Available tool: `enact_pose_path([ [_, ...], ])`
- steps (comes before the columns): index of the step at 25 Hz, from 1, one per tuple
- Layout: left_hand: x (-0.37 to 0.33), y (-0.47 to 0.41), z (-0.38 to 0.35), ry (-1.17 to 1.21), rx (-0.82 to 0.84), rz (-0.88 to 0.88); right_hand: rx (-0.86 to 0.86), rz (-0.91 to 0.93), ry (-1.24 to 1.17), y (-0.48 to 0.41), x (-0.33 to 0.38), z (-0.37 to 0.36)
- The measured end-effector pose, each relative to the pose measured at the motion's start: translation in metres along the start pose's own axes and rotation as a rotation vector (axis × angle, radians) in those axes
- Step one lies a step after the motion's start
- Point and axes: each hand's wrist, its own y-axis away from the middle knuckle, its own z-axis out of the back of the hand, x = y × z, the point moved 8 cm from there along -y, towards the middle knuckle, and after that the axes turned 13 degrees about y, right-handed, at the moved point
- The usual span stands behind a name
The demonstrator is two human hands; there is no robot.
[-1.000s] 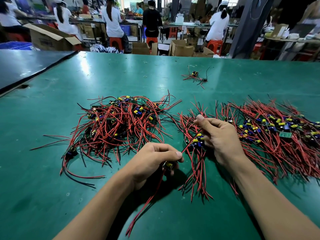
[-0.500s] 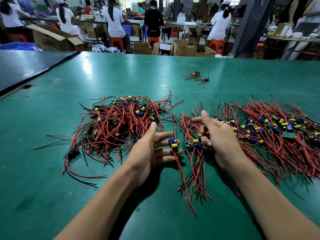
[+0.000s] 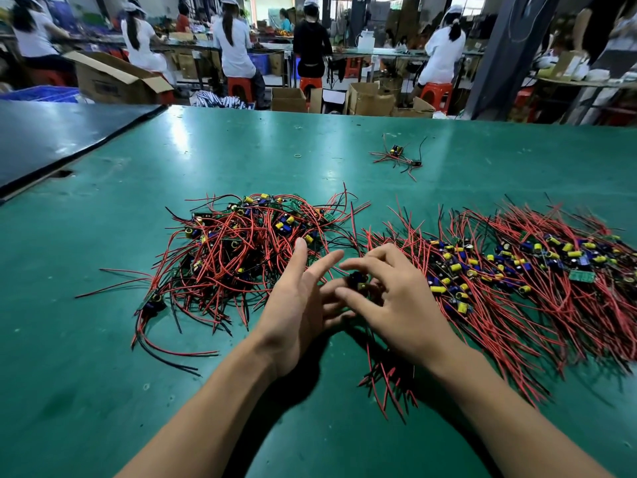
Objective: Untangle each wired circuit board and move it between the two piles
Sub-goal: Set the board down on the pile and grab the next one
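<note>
Green bench (image 3: pixel 103 374): circuit board (image 3: pixel 358 281) pinched in the curled fingers of my right hand (image 3: pixel 396 301), left hand (image 3: pixel 296 308) splayed open against it; transfer step, I judge, and next it needs laying on the combed pile (image 3: pixel 517 270) just right, wires kept clear of the tangle (image 3: pixel 241 243) to the left.

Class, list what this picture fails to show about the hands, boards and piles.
Head view: circuit board between the hands, mostly covered by the right hand; grip unclear.
Head view: right pile, cut off by the frame's right edge.
Head view: stray board far back, too small for detail.
</note>
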Motion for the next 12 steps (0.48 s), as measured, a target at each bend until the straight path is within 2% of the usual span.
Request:
enact_pose_path([
  [2, 0.001, 0.0, -0.005, 0.041, 0.05, 0.009, -0.098, -0.036, 0.001, -0.001, -0.006, 0.008],
  [5, 0.0, -0.002, -0.003, 0.015, 0.006, 0.001, -0.215, -0.157, 0.062, -0.003, -0.026, 0.023],
  [9, -0.002, -0.001, 0.006, -0.078, -0.09, -0.026, -0.193, -0.333, 0.165, -0.002, -0.054, 0.032],
  [12, -0.005, 0.001, 0.01, -0.088, -0.161, -0.064, -0.204, -0.288, 0.154, -0.001, -0.045, 0.028],
])
